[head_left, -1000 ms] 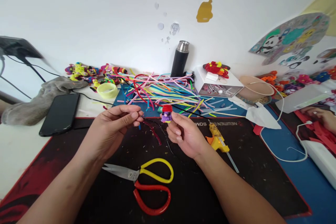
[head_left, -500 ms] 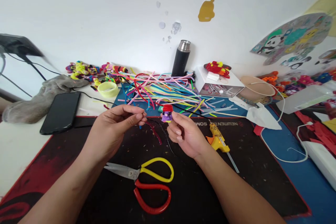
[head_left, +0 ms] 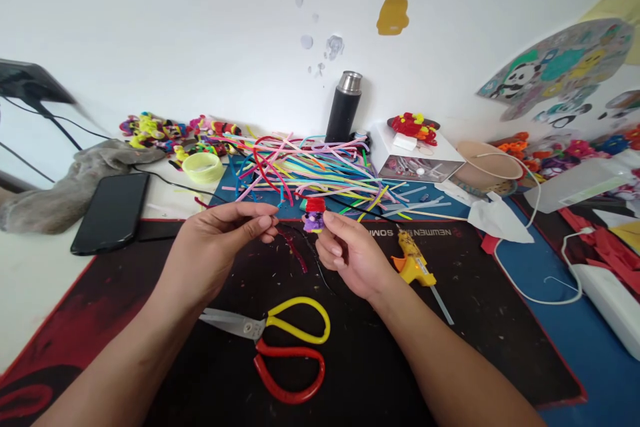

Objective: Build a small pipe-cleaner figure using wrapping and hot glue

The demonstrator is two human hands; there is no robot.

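A small fuzzy figure [head_left: 315,215], red on top and purple below, is held between the thumb and fingers of my right hand [head_left: 353,253]. To its left, my left hand [head_left: 220,240] has its thumb and forefinger pinched together; anything between those fingertips is too small to make out. The two hands are apart. Below them, scissors [head_left: 295,337] with one yellow and one red handle lie on the black mat [head_left: 380,360], blades pointing left. A yellow glue gun [head_left: 414,263] rests on the mat beside my right forearm.
Colourful pipe cleaners [head_left: 310,170] are heaped at the back, before a black flask [head_left: 344,110] and a white box [head_left: 420,163]. A phone [head_left: 111,213], a tape roll [head_left: 203,167] and a grey cloth [head_left: 80,180] are at left. A white cable [head_left: 530,300] curves at right.
The small figure has turned slightly in my right hand. Both hands keep nearly the same place and grip, while the whole view has shifted a little.
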